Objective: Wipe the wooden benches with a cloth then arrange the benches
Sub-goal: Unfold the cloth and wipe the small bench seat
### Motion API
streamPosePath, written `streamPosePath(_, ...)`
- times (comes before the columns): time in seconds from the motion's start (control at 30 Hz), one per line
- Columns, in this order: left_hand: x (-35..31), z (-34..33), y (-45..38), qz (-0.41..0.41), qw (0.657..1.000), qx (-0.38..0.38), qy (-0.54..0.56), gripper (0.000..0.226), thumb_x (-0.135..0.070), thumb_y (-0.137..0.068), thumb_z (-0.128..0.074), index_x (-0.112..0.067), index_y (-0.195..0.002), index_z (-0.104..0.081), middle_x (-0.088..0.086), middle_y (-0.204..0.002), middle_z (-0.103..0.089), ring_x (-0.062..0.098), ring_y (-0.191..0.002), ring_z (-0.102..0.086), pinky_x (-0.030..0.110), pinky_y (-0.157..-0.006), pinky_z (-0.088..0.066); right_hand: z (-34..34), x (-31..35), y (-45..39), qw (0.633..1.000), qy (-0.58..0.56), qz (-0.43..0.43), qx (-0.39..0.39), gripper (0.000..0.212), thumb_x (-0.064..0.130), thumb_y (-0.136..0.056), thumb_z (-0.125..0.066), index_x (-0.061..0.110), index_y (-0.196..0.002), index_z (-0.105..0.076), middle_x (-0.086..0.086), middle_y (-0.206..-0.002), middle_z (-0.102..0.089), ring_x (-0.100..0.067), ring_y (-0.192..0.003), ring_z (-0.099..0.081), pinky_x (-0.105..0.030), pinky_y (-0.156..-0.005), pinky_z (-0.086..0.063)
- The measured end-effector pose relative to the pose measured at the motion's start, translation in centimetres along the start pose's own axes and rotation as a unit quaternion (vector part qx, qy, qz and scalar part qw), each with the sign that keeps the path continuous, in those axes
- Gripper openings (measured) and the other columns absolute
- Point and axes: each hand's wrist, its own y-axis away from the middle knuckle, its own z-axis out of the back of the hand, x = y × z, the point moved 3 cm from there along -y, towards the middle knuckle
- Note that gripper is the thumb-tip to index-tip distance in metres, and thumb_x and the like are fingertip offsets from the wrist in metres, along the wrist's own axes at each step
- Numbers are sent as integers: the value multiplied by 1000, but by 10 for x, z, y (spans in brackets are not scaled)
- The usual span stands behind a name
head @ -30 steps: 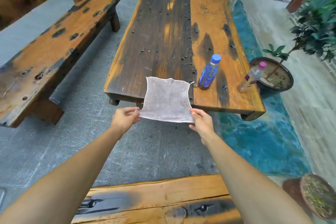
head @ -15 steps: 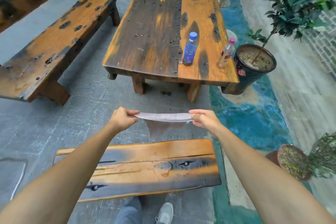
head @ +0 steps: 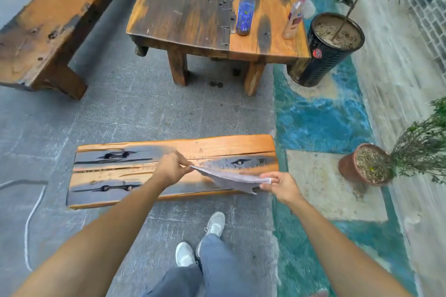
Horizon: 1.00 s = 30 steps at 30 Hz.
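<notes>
A pale grey cloth [head: 230, 179] is stretched between my two hands, just above the right half of a short wooden bench [head: 115, 171] with orange and black patches. My left hand [head: 171, 168] pinches the cloth's left corner over the middle of the bench. At the bench's near right edge, my right hand [head: 281, 185] pinches the other corner. A longer worn bench [head: 43, 29] stands at the far left.
A wooden table [head: 193, 7] ahead carries a blue bottle [head: 245, 9] and a pink-capped bottle [head: 295, 15]. A black plant pot [head: 325, 55] stands by its right corner, a brown pot [head: 364, 164] right of the short bench. My feet [head: 207, 239] are just behind the bench.
My view has tilted down and the cloth has come down with both hands from in front of the table to just over the short bench.
</notes>
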Motion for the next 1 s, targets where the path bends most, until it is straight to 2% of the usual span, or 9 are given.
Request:
streamPosePath(0.1,-1,-30,20,-21,998,38,-39,23,-30,-90,-72,-19,-108,-80,1,-122,-71,19,-114,-65,27,-96,-48,-3,-38,17,999,-6,-10,-32,18,9,-85,-80,11,-102,-78,-8,-94,-76,-24,-85,-70,-37,-80,-55)
streamPosePath(0.17,-7,-49,26,-38,996,54,-60,24,-30,-92,-68,-20,-111,-79,-4,-130,-68,16,-116,-65,25,-99,-47,-2,-55,24,999,-22,-18,-44,12,9,-87,-78,12,-98,-78,-9,-95,-77,-28,-91,-72,-43,-87,-56)
streamPosePath(0.3,-25,-75,21,-39,996,54,-61,23,-24,-91,-66,-20,-110,-79,-3,-120,-74,14,-106,-70,24,-91,-52,13,-83,22,996,-38,-35,-72,10,11,-89,-76,20,-93,-76,-8,-91,-76,-29,-92,-72,-45,-89,-56)
streamPosePath(0.4,-44,-95,10,-52,993,75,-78,22,-22,-93,-64,-23,-109,-79,2,-107,-78,18,-96,-72,28,-76,-53,32,-106,11,994,-47,-54,-78,15,10,-90,-74,6,-105,-76,-15,-97,-77,-33,-96,-73,-49,-96,-56)
streamPosePath(0.5,-63,-118,-11,-52,990,100,-82,22,-22,-95,-61,-23,-107,-80,7,-99,-79,22,-91,-72,32,-73,-53,55,-123,-10,995,-40,-56,-68,15,9,-92,-72,6,-106,-76,-15,-96,-77,-34,-96,-73,-51,-98,-54)
streamPosePath(0.67,-89,-160,-48,-25,994,90,-54,20,-17,-95,-61,-16,-97,-81,3,-95,-79,22,-86,-72,33,-76,-56,95,-146,-68,996,-42,-67,-41,18,9,-92,-70,25,-88,-76,-3,-76,-77,-21,-80,-73,-43,-89,-60)
streamPosePath(0.8,-97,-192,-70,-10,992,107,-70,20,-17,-96,-61,-8,-99,-79,5,-97,-79,21,-84,-72,33,-83,-57,117,-166,-111,997,-18,-71,2,14,10,-92,-71,12,-104,-78,-1,-74,-77,-8,-72,-73,-29,-80,-61)
streamPosePath(0.93,-108,-194,-100,3,996,54,-70,22,-26,-97,-61,-18,-109,-78,5,-97,-78,26,-82,-70,33,-72,-57,131,-164,-152,998,1,-53,23,18,10,-93,-70,7,-110,-76,-2,-77,-77,-11,-73,-73,-23,-76,-59)
streamPosePath(1.0,-111,-191,-125,-1,996,43,-75,23,-28,-97,-60,-21,-108,-78,6,-96,-78,29,-84,-71,35,-74,-56,136,-154,-178,999,2,-40,16,19,10,-93,-70,6,-111,-75,-1,-77,-76,-13,-75,-73,-22,-75,-59)
